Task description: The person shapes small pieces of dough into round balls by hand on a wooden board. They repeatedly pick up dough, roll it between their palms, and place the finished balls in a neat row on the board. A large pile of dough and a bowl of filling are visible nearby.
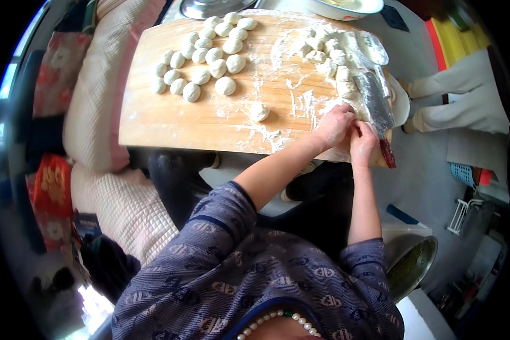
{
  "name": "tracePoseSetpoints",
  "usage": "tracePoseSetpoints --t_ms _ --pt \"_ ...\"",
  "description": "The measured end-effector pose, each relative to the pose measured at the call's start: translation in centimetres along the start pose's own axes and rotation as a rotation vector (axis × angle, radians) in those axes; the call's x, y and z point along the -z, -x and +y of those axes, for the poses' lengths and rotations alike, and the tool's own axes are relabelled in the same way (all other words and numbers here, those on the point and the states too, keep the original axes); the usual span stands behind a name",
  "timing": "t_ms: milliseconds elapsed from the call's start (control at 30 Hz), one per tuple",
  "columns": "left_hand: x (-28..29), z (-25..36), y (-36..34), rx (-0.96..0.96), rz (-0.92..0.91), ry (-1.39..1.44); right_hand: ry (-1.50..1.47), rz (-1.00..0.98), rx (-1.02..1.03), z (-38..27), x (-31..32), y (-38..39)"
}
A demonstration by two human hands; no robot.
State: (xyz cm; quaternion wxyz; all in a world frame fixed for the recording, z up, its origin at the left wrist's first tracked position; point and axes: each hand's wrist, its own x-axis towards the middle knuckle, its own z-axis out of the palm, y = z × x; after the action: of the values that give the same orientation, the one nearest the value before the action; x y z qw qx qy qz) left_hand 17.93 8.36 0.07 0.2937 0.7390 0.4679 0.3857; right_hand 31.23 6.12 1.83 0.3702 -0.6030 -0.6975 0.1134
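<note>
My left hand (pixel 334 123) and my right hand (pixel 363 139) meet at the board's right side, fingers curled together on pale dough (pixel 354 112), which they partly hide. Just right of them lies a floury metal blade (pixel 378 102) with a red end (pixel 390 153). A column of cut dough pieces (pixel 345 89) runs up from my hands through scattered flour. A lone dough ball (pixel 259 111) sits on the middle of the wooden board (pixel 139 119), and several smooth rounded balls (pixel 225 85) cover its upper left.
A white bowl (pixel 343 14) and metal lid (pixel 209 7) sit beyond the board. A quilted seat (pixel 102 85) is left. Another person's legs in pale trousers (pixel 459 90) are right. A steel bowl (pixel 411 266) stands beside my right elbow.
</note>
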Motion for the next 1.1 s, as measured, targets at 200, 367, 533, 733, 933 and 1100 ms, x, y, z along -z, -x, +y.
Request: tracePoseSetpoints --t_ms 200,367,533,733,933,1100 --pt "0.4 0.0 1.3 0.071 0.162 0.124 -1.287 -0.215 -0.549 -4.7 1.5 -1.8" --pt "8.0 -0.7 6.3 0.224 0.335 -0.150 -1.071 -0.419 -0.473 -9.2 -2.6 -2.0" --pt "16.2 -2.2 10.6 0.209 0.544 -0.502 -0.752 -0.566 -0.203 -11.6 -9.6 -0.3" --pt "17.7 -6.7 12.1 0.499 0.205 0.035 -0.174 -0.446 -0.107 -15.9 -12.8 -0.2" --pt "18.5 -6.7 12.5 0.505 0.193 0.352 -0.135 -0.447 -0.108 -14.8 -13.8 0.1" --pt "18.4 -7.2 12.1 0.505 0.224 0.221 -0.376 -0.673 -0.189 -13.1 -13.0 -1.1"
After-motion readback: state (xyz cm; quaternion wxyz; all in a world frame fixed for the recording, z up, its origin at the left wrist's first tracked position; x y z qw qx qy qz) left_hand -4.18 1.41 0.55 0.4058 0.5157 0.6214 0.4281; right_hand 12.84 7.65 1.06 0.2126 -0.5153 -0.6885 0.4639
